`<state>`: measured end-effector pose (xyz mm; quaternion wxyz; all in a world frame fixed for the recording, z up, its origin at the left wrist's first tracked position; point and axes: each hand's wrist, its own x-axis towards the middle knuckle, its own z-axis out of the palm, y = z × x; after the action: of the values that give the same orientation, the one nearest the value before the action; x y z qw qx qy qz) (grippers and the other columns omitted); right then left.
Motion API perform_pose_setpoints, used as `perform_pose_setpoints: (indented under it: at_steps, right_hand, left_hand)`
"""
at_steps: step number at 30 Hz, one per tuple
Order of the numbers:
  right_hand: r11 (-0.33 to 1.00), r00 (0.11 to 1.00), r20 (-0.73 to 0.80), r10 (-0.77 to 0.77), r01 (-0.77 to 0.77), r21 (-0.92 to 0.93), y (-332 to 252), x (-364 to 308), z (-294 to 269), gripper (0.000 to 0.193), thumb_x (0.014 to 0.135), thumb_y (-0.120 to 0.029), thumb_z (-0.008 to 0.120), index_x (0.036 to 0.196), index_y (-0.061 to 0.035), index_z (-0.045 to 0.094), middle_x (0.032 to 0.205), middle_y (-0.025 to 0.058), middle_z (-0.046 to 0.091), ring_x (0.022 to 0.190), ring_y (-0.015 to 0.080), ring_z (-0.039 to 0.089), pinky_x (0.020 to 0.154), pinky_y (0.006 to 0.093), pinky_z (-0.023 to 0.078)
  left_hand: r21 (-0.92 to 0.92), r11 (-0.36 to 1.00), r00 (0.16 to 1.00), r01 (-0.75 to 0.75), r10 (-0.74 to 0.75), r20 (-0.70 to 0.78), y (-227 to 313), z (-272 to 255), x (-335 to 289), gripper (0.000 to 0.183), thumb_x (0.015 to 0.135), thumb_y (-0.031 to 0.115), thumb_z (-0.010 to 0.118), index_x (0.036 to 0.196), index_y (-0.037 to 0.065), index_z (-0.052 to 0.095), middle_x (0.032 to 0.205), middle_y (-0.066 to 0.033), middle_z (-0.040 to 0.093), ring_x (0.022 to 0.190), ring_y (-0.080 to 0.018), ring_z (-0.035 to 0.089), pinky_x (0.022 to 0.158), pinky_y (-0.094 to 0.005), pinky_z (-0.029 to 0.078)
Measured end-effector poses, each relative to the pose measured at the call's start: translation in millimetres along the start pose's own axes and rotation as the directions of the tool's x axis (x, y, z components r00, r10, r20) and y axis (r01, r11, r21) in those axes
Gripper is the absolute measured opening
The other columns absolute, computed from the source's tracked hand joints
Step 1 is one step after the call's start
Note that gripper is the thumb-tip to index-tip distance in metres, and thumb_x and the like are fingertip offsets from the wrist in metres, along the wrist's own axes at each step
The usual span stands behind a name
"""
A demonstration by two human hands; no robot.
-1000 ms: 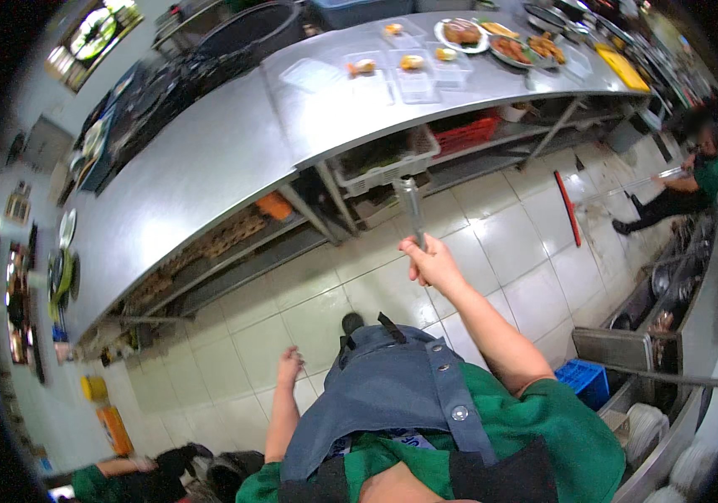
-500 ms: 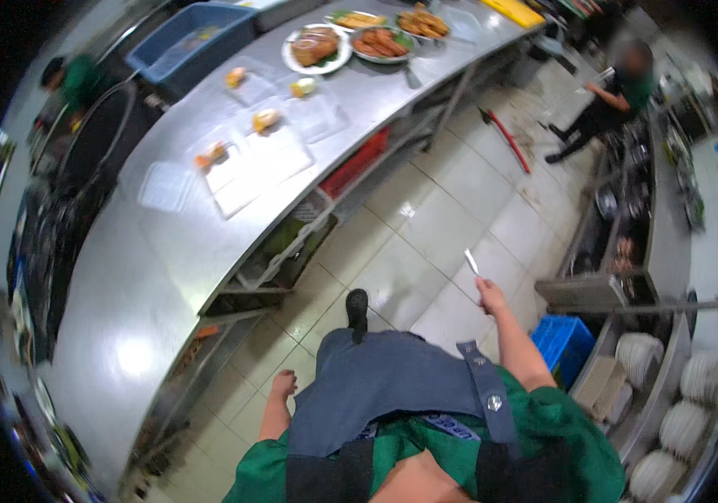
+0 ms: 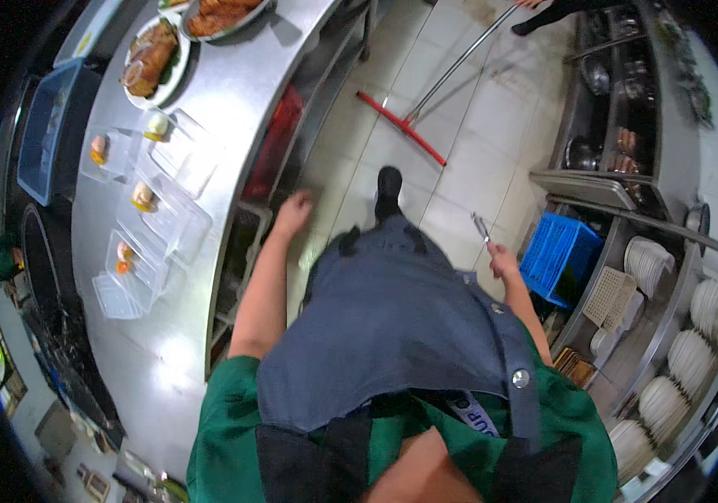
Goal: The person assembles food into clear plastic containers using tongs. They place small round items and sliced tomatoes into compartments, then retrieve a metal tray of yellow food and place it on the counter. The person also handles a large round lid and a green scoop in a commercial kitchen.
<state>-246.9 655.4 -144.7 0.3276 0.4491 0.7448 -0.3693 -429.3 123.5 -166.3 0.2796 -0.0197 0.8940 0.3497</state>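
Note:
My right hand (image 3: 503, 261) is closed round the lower end of a slim silver metal utensil (image 3: 480, 226), which points forward over the tiled floor; its exact kind is too small to make out. At the edge of the long steel table (image 3: 149, 344), my left hand (image 3: 294, 211) hangs with its fingers curled in and nothing visible in them. On that table are several clear plastic containers (image 3: 183, 159) holding small orange-and-white food portions (image 3: 143, 198). Beyond them lies a white plate (image 3: 176, 80) with a browned roast (image 3: 151, 60), beside a metal dish of reddish-brown food (image 3: 218, 17).
A red floor squeegee (image 3: 408, 126) lies across the floor ahead, its pole held by a co-worker's hand (image 3: 531, 3). To the right stand a blue crate (image 3: 562, 260) and shelves with stacked white plates (image 3: 665, 402). A blue-grey tub (image 3: 51, 134) sits past the table's left side.
I have advanced along the table, so the food and containers appear further left. My left arm has swung forward. The squeegee and its holder appear nearer. The utensil stays in my right hand.

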Motion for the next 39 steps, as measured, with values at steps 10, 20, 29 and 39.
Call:
perform_pose_setpoints:
  at_steps: [10,20,29,39]
  right_hand:
    - [0.990,0.993,-0.045,-0.106,0.110,0.087,-120.8,111.9,-113.1,0.044,0.086,-0.043,0.068,0.104,-0.0042,0.058,0.057,0.0023,0.049,0.041,0.0125,0.045,0.036,0.0290,0.036]
    - [0.899,0.917,-0.086,-0.389,0.357,-0.254,-312.5,200.6,-124.3,0.044,0.085,-0.042,0.066,0.107,-0.0041,0.062,0.079,0.0161,0.066,0.073,0.0265,0.063,0.068,0.0392,0.049]
    - [0.796,0.883,-0.219,-0.415,0.469,0.383,-585.5,215.3,-222.0,0.029,0.088,-0.031,0.067,0.100,-0.0071,0.057,0.063,0.0032,0.053,0.048,0.0131,0.050,0.046,0.0292,0.041]
    - [0.181,0.433,-0.232,-0.871,0.722,0.668,-960.2,211.3,-248.0,0.023,0.090,-0.026,0.066,0.092,-0.0083,0.051,0.063,-0.0011,0.048,0.049,0.0094,0.043,0.046,0.0253,0.039]
  left_hand:
    - [-0.123,0.990,0.997,0.070,-0.071,-0.008,115.2,-27.8,63.7,0.040,0.088,0.018,0.057,0.127,0.007,0.057,0.116,-0.0121,0.064,0.108,-0.0222,0.060,0.094,-0.0322,0.045]
    - [-0.111,0.883,0.890,0.456,-0.455,0.032,52.1,25.3,122.8,0.041,0.085,0.019,0.056,0.125,0.007,0.059,0.118,-0.0214,0.063,0.114,-0.0326,0.059,0.095,-0.0377,0.045]
    - [-0.617,0.603,0.851,0.506,-0.467,0.241,72.0,17.0,220.0,0.041,0.086,0.020,0.056,0.123,0.004,0.060,0.116,-0.0186,0.064,0.110,-0.0304,0.060,0.091,-0.0375,0.046]
    - [-0.280,0.652,0.710,0.705,-0.643,0.288,155.0,32.3,179.9,0.034,0.086,0.020,0.057,0.115,0.004,0.065,0.108,-0.0168,0.067,0.106,-0.0254,0.061,0.089,-0.0367,0.047]
